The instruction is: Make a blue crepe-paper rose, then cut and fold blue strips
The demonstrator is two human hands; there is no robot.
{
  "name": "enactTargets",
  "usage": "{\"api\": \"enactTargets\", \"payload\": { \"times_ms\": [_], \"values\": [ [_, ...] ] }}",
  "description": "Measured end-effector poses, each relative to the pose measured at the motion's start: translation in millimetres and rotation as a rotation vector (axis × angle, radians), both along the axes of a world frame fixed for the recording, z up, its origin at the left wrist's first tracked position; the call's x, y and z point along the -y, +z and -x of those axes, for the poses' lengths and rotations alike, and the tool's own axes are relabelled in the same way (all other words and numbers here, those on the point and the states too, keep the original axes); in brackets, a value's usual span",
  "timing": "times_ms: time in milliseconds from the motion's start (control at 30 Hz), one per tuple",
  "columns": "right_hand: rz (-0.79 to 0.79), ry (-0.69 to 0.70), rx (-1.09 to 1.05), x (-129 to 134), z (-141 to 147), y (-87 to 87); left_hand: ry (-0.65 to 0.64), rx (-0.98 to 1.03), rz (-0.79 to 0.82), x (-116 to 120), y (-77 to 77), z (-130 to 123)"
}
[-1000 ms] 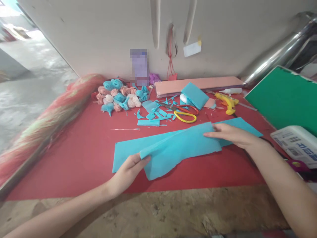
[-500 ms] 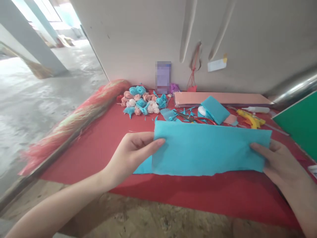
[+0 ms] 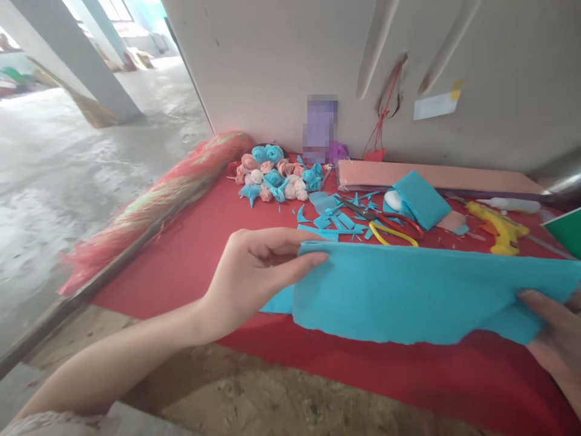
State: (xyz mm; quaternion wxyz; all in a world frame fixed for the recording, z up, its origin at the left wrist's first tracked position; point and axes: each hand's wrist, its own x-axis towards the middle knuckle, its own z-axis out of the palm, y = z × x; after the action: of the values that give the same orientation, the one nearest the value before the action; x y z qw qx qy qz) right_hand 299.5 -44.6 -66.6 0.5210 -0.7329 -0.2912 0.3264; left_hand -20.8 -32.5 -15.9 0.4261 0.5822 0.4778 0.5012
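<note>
A wide strip of blue crepe-like paper [image 3: 408,290] stretches between my two hands above the red table covering [image 3: 181,260]. My left hand [image 3: 267,260] pinches its upper left corner, thumb in front and fingers behind. Its top edge looks turned over near that thumb. At the right edge of the view, my right hand [image 3: 554,330] grips the other end, thumb across the front; its fingers are mostly hidden. The strip's lower edge is uneven and slants near the right thumb. Below my left hand, another blue paper piece [image 3: 278,301] lies on the red covering.
Red-and-yellow-handled scissors [image 3: 385,227] lie among blue scraps. Paper roses [image 3: 272,175] are heaped at the back left. A folded blue packet [image 3: 422,197], a yellow glue gun [image 3: 499,227] and a long pink pack [image 3: 431,175] stand rightward. A fringed red bundle [image 3: 158,200] lines the left edge.
The view has shifted. My right hand has moved outward to the right, and the paper between my hands spans wider. Its top edge now looks turned over at the left.
</note>
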Motion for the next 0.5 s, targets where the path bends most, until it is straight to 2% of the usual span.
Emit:
{"api": "enactTargets", "payload": {
  "times_ms": [300,500],
  "values": [
    [-0.076,0.005,0.094,0.4,-13.5,-11.7,0.045,-0.097,-0.107,2.0,-4.3,3.0],
    [-0.029,0.028,0.019,0.6,1.7,-0.7,0.059,-0.076,-0.123,1.5,-3.5,2.9]
  ]
}}
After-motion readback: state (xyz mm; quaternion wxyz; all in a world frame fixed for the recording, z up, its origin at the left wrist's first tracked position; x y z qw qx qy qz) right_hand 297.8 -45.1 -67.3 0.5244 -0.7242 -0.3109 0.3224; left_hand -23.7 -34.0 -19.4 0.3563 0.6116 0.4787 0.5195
